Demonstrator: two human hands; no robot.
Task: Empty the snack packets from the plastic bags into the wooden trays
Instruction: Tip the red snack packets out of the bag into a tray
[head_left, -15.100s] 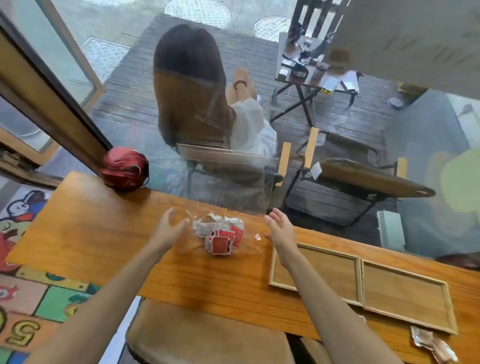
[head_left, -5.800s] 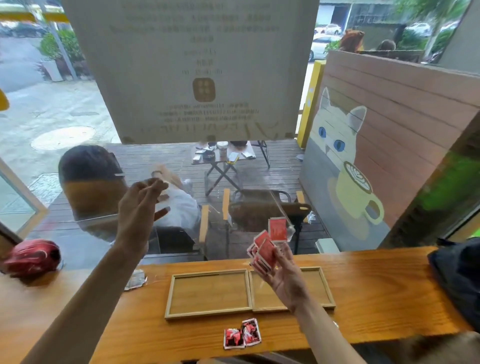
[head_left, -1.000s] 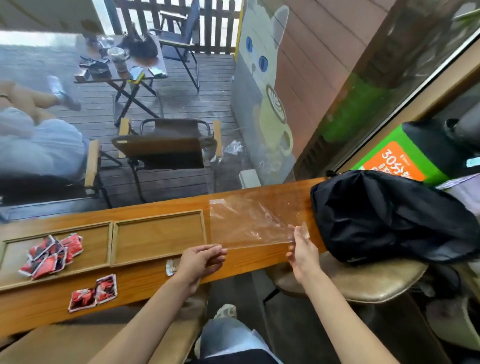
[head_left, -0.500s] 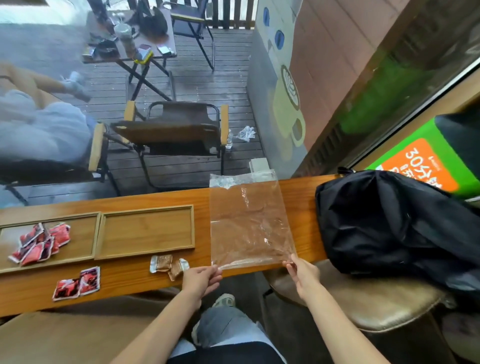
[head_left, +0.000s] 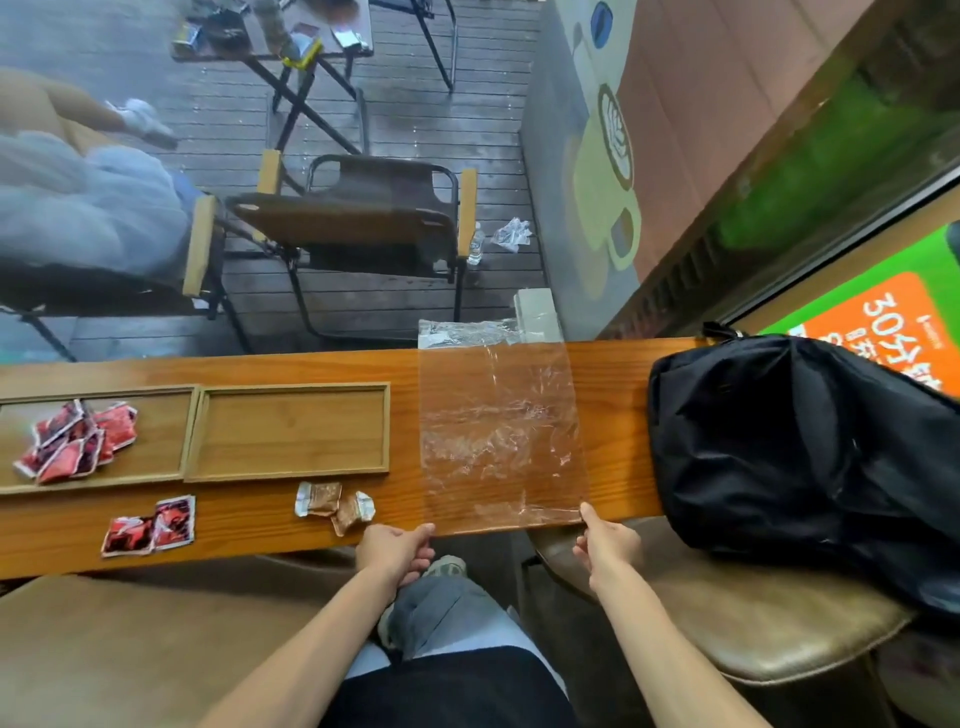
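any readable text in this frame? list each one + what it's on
"30" followed by characters too distorted to read: white print on the orange and green sign at the right edge, partly hidden by the black backpack.
Small white line above it on the same sign: too small to read.
Red snack packets in the left wooden tray, and the pair on the counter: print blurred.
Brown packets: no legible text.
Clear plastic bag: none.

Beyond the wooden counter (head_left: 613, 374), a window shows a dark plank deck (head_left: 405, 124), a folding chair (head_left: 363, 218) and a mural wall (head_left: 597, 171).
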